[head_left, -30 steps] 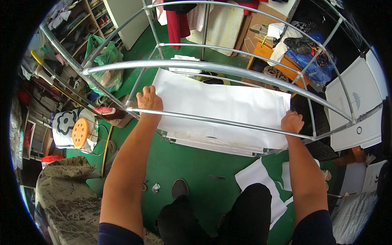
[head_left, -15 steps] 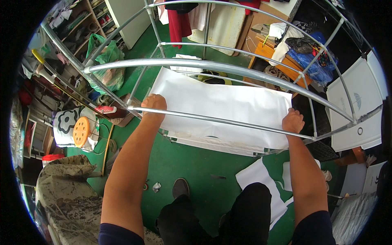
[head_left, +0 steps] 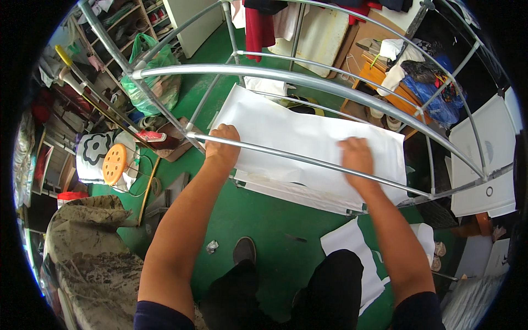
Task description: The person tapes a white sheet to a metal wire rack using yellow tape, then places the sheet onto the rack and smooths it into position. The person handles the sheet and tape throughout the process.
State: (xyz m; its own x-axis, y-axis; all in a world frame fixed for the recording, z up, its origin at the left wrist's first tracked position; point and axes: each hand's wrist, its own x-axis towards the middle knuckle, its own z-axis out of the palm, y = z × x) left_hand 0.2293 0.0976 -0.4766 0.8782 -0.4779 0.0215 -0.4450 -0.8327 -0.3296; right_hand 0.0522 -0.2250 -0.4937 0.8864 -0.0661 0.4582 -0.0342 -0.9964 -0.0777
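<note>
A white sheet [head_left: 286, 124] lies spread across a frame of metal tubes [head_left: 264, 72], below its upper bars. At the sheet's left edge, just beyond the near tube, my left hand [head_left: 224, 142] is closed on the sheet. My right hand [head_left: 356, 157] is over the right-middle part of the sheet, its fingers smeared by motion. Whether they touch the sheet, I cannot tell. Both arms reach past the near thin tube [head_left: 308, 164]. Along the sheet's near side hangs a folded white strip [head_left: 291, 192].
Cut white pieces [head_left: 352, 258] lie on the green floor [head_left: 280, 220] by my legs. At left are an orange stool [head_left: 114, 164], a green plastic bag [head_left: 151, 88] and a camouflage cloth [head_left: 91, 247]. White panels [head_left: 484, 159] stand at right, past a wooden bench [head_left: 379, 77].
My right hand has left the sheet's right edge and moved left over its surface. My left hand stays at the left edge. The whole view has shifted slightly.
</note>
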